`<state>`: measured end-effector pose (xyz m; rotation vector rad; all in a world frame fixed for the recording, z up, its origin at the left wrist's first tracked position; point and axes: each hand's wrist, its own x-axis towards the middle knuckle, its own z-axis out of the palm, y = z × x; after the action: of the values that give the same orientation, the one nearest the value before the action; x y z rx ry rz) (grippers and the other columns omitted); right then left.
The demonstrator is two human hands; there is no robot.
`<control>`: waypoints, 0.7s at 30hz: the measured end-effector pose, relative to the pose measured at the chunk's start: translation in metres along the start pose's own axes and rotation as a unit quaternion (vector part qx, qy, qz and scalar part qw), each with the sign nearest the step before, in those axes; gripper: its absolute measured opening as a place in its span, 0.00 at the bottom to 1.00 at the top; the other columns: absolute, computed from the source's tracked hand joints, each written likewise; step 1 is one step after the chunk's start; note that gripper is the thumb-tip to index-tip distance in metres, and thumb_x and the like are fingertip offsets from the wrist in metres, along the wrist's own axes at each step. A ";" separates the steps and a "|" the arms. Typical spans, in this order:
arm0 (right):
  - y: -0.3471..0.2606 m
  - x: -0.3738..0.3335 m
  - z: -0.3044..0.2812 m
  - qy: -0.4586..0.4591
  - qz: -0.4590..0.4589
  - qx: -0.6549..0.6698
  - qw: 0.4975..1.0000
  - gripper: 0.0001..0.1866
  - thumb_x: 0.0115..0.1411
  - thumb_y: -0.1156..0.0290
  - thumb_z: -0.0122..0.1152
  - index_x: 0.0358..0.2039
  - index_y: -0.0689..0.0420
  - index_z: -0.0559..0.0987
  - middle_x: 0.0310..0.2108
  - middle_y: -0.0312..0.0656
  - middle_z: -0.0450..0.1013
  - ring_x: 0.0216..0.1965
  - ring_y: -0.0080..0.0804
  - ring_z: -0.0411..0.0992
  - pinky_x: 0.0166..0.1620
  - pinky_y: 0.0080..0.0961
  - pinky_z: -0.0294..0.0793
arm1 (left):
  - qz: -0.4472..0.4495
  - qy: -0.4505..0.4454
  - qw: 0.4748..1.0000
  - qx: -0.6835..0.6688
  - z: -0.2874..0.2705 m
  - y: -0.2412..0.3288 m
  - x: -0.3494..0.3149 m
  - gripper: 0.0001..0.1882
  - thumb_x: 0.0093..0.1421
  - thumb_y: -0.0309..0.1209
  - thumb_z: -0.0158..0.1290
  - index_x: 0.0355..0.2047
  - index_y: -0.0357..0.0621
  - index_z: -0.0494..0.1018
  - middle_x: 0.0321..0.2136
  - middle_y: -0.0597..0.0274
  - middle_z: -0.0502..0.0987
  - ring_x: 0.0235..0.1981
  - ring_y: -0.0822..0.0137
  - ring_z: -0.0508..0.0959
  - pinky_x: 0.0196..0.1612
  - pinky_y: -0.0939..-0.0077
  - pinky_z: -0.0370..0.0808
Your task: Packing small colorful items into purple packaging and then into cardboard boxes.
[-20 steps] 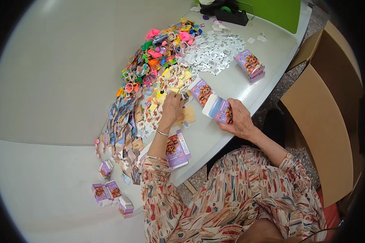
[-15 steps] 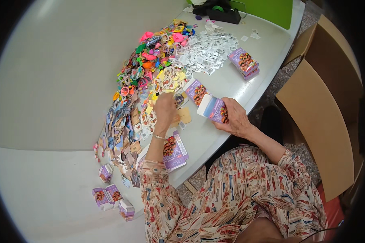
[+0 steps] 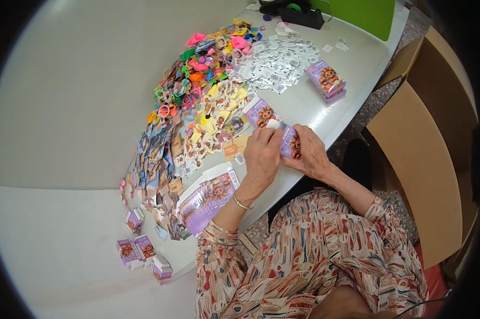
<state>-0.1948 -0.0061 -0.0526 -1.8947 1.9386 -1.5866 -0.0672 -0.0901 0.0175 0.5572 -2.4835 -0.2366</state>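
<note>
Right hand point(image 3: 312, 154) pinching purple box point(image 3: 290, 142); left hand point(image 3: 263, 158), can't tell grip. Stack point(image 3: 325, 80) right of box looks done, cartons point(image 3: 209, 198) left of it still flat.

Left head-worn fisheye, facing down, fairly near, wide over hands point(image 3: 262, 162) and table point(image 3: 298, 106)

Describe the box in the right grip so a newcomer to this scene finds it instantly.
Start at the large white table, then find the bare right grip near its edge. It holds a small purple printed cardboard box, the left grip at its other end. Unlike the purple box lying just beyond, this one is held.
</note>
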 end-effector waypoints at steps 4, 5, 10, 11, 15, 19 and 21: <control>0.002 -0.002 -0.001 0.006 0.019 0.009 1.000 0.38 0.41 0.67 0.71 0.50 0.65 0.62 0.34 0.51 0.66 0.36 0.48 0.68 0.39 0.38 0.70 | -0.060 -0.014 0.991 -0.120 -0.011 -0.006 0.007 0.13 0.55 0.20 0.53 0.42 0.38 0.75 0.39 0.55 0.74 0.37 0.57 0.76 0.40 0.68 0.72; 0.002 -0.002 0.000 0.008 0.025 0.016 1.000 0.38 0.41 0.67 0.71 0.50 0.64 0.62 0.34 0.51 0.66 0.36 0.48 0.68 0.39 0.38 0.70 | -0.100 -0.001 0.976 -0.193 -0.015 -0.012 0.010 0.12 0.56 0.20 0.53 0.42 0.38 0.76 0.39 0.55 0.75 0.37 0.58 0.76 0.40 0.70 0.73; 0.002 -0.002 -0.002 -0.017 0.076 0.028 0.997 0.38 0.42 0.64 0.71 0.51 0.63 0.62 0.37 0.51 0.67 0.36 0.47 0.69 0.39 0.36 0.71 | -0.290 0.033 0.909 -0.299 -0.034 -0.121 0.015 0.11 0.61 0.30 0.54 0.40 0.38 0.78 0.30 0.64 0.79 0.30 0.74 0.77 0.33 0.80 0.73; 0.001 -0.002 -0.001 -0.017 0.072 0.031 0.997 0.38 0.42 0.64 0.71 0.51 0.63 0.62 0.37 0.51 0.67 0.36 0.47 0.69 0.39 0.36 0.71 | -0.302 0.050 0.909 -0.282 -0.043 -0.152 0.014 0.11 0.61 0.32 0.53 0.40 0.38 0.78 0.29 0.66 0.79 0.30 0.76 0.77 0.32 0.82 0.72; -0.004 0.001 0.008 -0.024 0.037 0.027 0.999 0.37 0.42 0.64 0.71 0.50 0.63 0.63 0.37 0.50 0.67 0.37 0.46 0.69 0.40 0.36 0.71 | -0.343 0.033 0.931 -0.119 -0.093 -0.236 -0.020 0.12 0.59 0.32 0.56 0.38 0.35 0.77 0.27 0.66 0.78 0.28 0.77 0.75 0.31 0.82 0.71; 0.006 -0.001 0.006 -0.019 0.030 0.007 0.999 0.37 0.42 0.64 0.71 0.49 0.63 0.63 0.36 0.50 0.67 0.37 0.46 0.69 0.40 0.36 0.71 | -0.260 -0.165 0.936 -0.170 -0.070 -0.179 -0.022 0.15 0.56 0.32 0.59 0.40 0.33 0.75 0.30 0.66 0.78 0.27 0.74 0.72 0.32 0.79 0.72; 0.006 0.002 0.006 -0.021 0.027 0.008 0.999 0.36 0.42 0.65 0.71 0.49 0.63 0.63 0.35 0.50 0.66 0.36 0.47 0.69 0.39 0.37 0.70 | -0.226 -0.161 0.952 -0.130 -0.055 -0.140 -0.031 0.16 0.56 0.30 0.59 0.41 0.33 0.74 0.32 0.63 0.77 0.29 0.70 0.73 0.33 0.77 0.72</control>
<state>-0.1962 -0.0127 -0.0581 -1.8388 1.9368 -1.5312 0.0352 -0.2047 0.0072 1.0362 -2.5334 -0.8836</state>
